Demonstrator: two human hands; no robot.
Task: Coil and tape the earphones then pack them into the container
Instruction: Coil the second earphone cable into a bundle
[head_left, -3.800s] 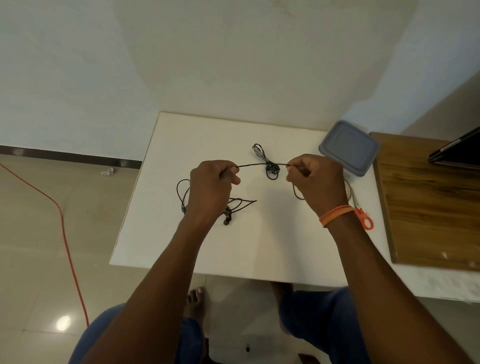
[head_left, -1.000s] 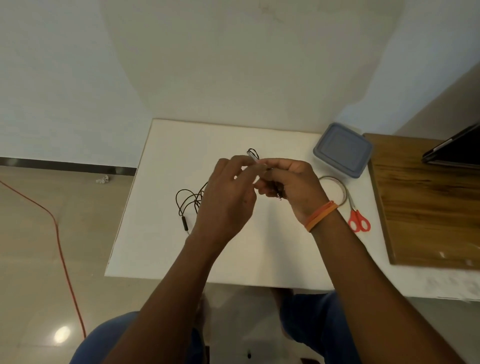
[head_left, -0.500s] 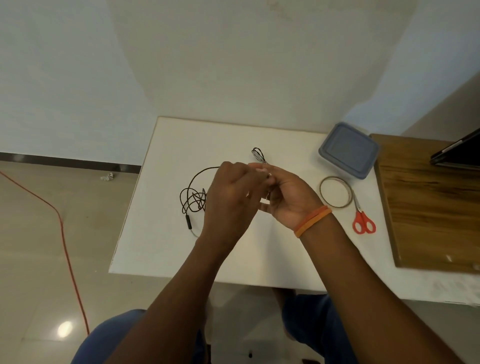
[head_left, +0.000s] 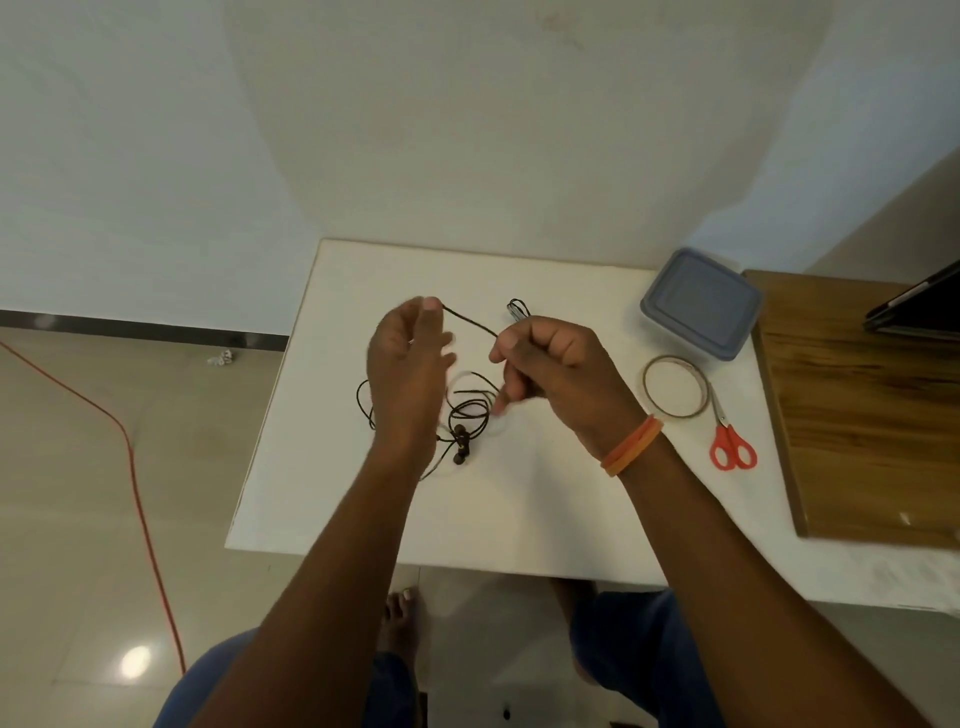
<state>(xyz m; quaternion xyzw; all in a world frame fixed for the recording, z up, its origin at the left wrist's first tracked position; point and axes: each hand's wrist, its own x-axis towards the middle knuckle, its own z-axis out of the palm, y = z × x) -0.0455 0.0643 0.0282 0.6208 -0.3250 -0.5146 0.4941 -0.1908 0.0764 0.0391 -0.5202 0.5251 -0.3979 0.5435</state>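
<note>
Left hand: the left hand (head_left: 408, 374) is raised over the white table (head_left: 519, 499), fingers fairly straight, and seems to catch the cord at its fingertips at about 12 o'clock of the hand. Whether it truly pinches or only lets the cord run over the fingers, I cannot tell.

Right hand: the right hand (head_left: 550, 369) has its fingers curled round the cord, with a small black loop (head_left: 518, 310) poking out above the knuckles at 12 o'clock.

Why held so: a short stretch of cord runs taut between the two hands. I judge one hand anchors the coil while the other feeds wire round it.

Earphones: the earphones (head_left: 460, 434) are mostly loose still. Slack loops and the two buds lie on the table under the hands, at 6 o'clock from the taut stretch.

Container: the grey container (head_left: 701, 304) sits at 2 o'clock from the hands, well apart, lid on. Its contents are hidden, and it needs opening before packing.

Tape and scissors: the tape roll (head_left: 675, 387) lies at 3 o'clock of the right hand, red-handled scissors (head_left: 731, 447) just beside it, both untouched and handy for the binding step.

Stage: coiling, I reckon, with taping and packing not yet done.
</note>
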